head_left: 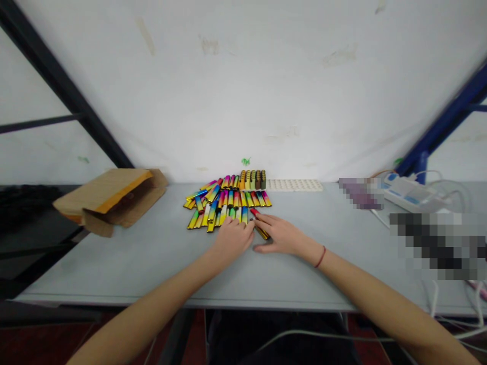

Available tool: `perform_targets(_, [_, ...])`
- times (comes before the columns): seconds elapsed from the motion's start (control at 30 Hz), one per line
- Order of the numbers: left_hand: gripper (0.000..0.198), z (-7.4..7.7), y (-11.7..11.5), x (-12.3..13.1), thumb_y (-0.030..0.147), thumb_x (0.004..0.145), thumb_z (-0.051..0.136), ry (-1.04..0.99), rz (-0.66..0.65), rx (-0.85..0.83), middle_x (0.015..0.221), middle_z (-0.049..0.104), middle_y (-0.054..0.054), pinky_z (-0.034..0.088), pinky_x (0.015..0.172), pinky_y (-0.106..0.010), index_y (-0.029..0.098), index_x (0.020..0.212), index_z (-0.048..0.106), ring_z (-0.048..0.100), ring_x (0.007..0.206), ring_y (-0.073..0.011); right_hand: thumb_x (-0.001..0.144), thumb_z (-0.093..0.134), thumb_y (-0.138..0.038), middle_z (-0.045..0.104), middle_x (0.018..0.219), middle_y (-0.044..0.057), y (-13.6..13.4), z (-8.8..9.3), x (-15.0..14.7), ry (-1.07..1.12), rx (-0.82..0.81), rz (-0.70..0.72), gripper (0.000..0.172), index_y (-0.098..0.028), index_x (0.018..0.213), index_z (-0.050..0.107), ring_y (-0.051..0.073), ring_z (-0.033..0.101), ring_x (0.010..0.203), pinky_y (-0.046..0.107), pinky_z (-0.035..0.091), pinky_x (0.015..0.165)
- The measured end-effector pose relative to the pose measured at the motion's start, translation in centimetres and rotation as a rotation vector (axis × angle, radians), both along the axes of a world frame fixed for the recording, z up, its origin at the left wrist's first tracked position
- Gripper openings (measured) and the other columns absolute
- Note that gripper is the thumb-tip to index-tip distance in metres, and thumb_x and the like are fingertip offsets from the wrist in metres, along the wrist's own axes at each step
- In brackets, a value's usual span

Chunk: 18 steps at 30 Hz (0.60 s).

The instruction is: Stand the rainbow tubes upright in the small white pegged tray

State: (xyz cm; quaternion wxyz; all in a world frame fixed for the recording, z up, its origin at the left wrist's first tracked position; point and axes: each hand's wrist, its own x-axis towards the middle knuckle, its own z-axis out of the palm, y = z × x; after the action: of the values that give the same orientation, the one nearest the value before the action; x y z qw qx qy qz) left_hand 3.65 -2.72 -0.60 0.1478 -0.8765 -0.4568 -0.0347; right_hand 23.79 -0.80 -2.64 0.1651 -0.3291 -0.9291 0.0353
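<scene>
Shiny metallic tubes (211, 210) in gold, blue, pink, green and red lie in a loose pile and rows in the middle of the table. My left hand (233, 237) rests at the front of the pile with its fingers curled in; what is under them is hidden. Beside it, my right hand (282, 234) lies low over the table, fingers stretched out and thumb apart. Its fingers touch or cover a red and gold tube (262, 232), partly hidden beneath them. Behind the pile, several tubes stand upright (253, 179) at the left part of a white perforated tray (297, 185).
An open cardboard box (110, 190) lies on its side at the left. On the right are a white power strip (409, 192) with cables and blurred-out items. A white wall backs the grey table (152, 263); a cable hangs below its front edge.
</scene>
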Motion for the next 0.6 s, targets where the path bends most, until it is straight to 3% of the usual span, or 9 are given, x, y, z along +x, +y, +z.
perform_targets(0.17, [0.025,0.3,-0.6,2.5,0.021,0.102,0.043,-0.013,0.175,-0.100,0.082,0.076,-0.012,0.043,0.077,-0.037,0.015,0.108,0.067,0.074,0.082,-0.0253,0.095,0.070,-0.034,0.064,0.133,0.022,-0.7,0.5,-0.4,-0.088,0.009,-0.106,0.040,-0.011,0.126,0.064,0.032,0.066,0.112,0.050,0.054,0.102])
perform_targets(0.27, [0.028,0.0,0.2,2.4,0.025,0.104,0.041,-0.042,0.164,-0.094,0.083,0.076,-0.011,0.045,0.077,-0.035,0.015,0.102,0.067,0.072,0.078,-0.0225,0.091,0.075,-0.037,0.066,0.125,0.022,-0.6,0.9,-0.2,-0.061,-0.026,-0.110,0.044,-0.010,0.123,0.065,0.034,0.067,0.109,0.052,0.055,0.099])
perform_targets(0.33, [0.032,-0.1,1.0,1.3,0.032,0.105,0.041,-0.085,0.058,-0.066,0.083,0.075,-0.010,0.047,0.078,-0.036,0.016,0.098,0.068,0.071,0.080,-0.0225,0.084,0.082,-0.041,0.066,0.123,0.022,-0.3,1.1,0.4,-0.012,-0.085,-0.072,0.054,-0.010,0.124,0.065,0.035,0.067,0.111,0.052,0.055,0.100])
perform_targets(0.43, [0.042,0.0,2.2,-1.3,0.057,0.097,0.055,-0.177,-0.244,-0.088,0.102,0.073,-0.012,0.049,0.087,-0.038,0.018,0.100,0.070,0.067,0.097,-0.0262,0.075,0.090,-0.040,0.064,0.131,0.022,0.2,1.3,1.3,0.065,-0.188,0.044,0.065,-0.011,0.128,0.065,0.034,0.063,0.121,0.049,0.052,0.105])
perform_targets(0.5, [0.059,-0.1,3.0,-2.8,0.072,0.081,0.067,-0.216,-0.414,-0.141,0.115,0.070,-0.012,0.049,0.094,-0.040,0.020,0.110,0.070,0.063,0.107,-0.0278,0.078,0.087,-0.034,0.064,0.135,0.019,0.6,1.4,1.6,0.112,-0.230,0.091,0.059,-0.015,0.129,0.066,0.032,0.063,0.124,0.048,0.051,0.107])
perform_targets(0.6, [0.063,-0.4,4.1,-3.9,0.070,0.079,0.070,-0.208,-0.448,-0.166,0.121,0.069,-0.012,0.047,0.097,-0.040,0.021,0.117,0.068,0.062,0.111,-0.0276,0.086,0.078,-0.021,0.070,0.130,0.015,1.0,1.4,1.3,0.152,-0.221,0.089,0.041,-0.018,0.126,0.069,0.028,0.066,0.118,0.047,0.051,0.105])
